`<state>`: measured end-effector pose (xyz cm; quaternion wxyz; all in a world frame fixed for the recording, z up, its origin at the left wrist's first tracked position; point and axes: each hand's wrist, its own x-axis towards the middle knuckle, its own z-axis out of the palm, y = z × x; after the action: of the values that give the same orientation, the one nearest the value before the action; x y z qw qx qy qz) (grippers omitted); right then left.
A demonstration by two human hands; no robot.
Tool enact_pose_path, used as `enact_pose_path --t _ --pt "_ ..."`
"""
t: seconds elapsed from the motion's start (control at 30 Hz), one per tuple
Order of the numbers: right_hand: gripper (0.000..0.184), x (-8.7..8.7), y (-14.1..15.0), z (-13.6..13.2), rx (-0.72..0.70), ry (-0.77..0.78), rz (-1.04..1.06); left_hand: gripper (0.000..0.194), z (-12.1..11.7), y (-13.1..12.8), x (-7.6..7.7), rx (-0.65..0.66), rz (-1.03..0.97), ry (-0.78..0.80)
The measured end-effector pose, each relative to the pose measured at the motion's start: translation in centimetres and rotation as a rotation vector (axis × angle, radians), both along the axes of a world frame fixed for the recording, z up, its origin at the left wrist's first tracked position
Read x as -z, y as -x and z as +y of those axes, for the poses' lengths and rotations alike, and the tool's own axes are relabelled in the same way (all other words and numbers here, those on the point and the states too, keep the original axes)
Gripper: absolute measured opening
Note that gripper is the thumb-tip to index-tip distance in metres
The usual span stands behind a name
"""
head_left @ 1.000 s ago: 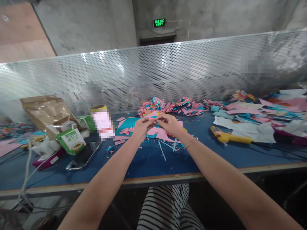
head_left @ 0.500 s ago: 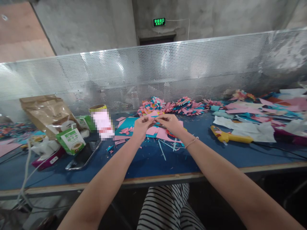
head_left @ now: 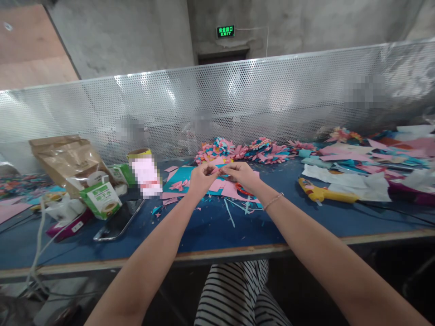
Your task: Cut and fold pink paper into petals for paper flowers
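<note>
Both my hands meet above the blue table (head_left: 210, 231), over pink and teal paper sheets (head_left: 227, 186). My left hand (head_left: 201, 178) is curled, its fingertips pinching a small pink paper piece (head_left: 215, 170). My right hand (head_left: 242, 174) pinches the same piece from the right side. Red-handled scissors (head_left: 242, 189) lie on the sheets just under my right hand. Finished pink and teal paper flowers (head_left: 244, 150) sit in a row behind my hands, against the screen.
A yellow glue gun (head_left: 322, 194) lies right of my hands, with loose paper (head_left: 360, 163) beyond. A brown bag (head_left: 66, 159), green cartons (head_left: 101, 199), a phone (head_left: 117, 222) and white cables (head_left: 37, 244) crowd the left. A perforated metal screen (head_left: 217, 104) closes the back.
My left hand's fingers have curled tighter round the pink piece and both hands have drawn a little closer together. Nothing else on the table has moved.
</note>
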<state>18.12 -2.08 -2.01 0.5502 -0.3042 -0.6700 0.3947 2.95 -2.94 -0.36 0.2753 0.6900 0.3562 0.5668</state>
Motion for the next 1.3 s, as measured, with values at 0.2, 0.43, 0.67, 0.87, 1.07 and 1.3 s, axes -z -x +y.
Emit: enact_pose_path --t 0.2,0.43,0.67,0.87,1.07,1.3 --pt "0.013 -0.6 -0.2 -0.6 0.011 -0.04 -0.135 0.01 0.1 0.2 0.3 0.003 0.051 -0.02" --pt "0.021 -0.6 0.0 -0.4 0.03 0.041 -0.051 0.009 0.1 0.0 0.4 0.036 0.046 -0.009" --pt "0.018 0.0 0.0 0.4 0.158 -0.026 -0.003 0.011 0.3 -0.1 0.5 0.103 0.012 0.008" --pt "0.014 -0.1 0.0 0.0 0.165 -0.112 -0.133 0.021 0.4 0.0 0.5 0.148 -0.094 0.164" --pt "0.016 -0.3 0.0 -0.2 0.169 -0.158 -0.174 0.023 0.2 0.2 0.5 0.179 -0.287 0.33" --pt "0.01 -0.6 0.1 -0.7 0.204 -0.235 -0.239 0.011 -0.1 0.0 0.0 0.277 -0.499 0.42"
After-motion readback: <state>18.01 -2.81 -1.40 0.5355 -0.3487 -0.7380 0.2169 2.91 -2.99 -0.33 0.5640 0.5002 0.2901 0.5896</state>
